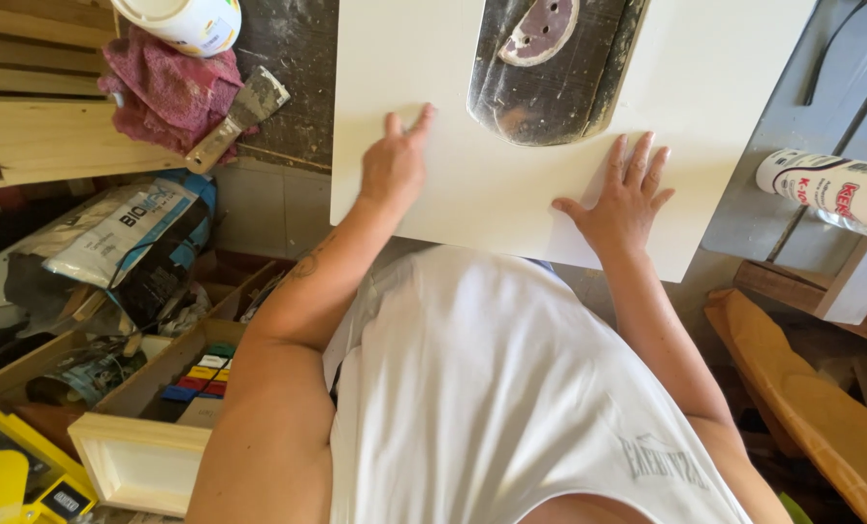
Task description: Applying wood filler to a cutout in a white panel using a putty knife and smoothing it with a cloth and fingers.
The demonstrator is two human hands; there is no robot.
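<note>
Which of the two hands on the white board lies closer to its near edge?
The right hand, fingers spread; the left hand rests farther up the white board.

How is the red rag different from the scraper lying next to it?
The red rag is soft, crumpled and bunched in a heap; the scraper is stiff, straight and lies flat. The rag is dark pink-red all over; the scraper has a grey metal blade and a wooden handle. Both sit on the dark, dusty workbench, touching each other.

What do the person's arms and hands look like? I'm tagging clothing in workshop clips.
Both arms are bare: the white top is sleeveless. No gloves, rings or watch show on the left hand or right hand. A dark tattoo marks the left forearm.
</note>
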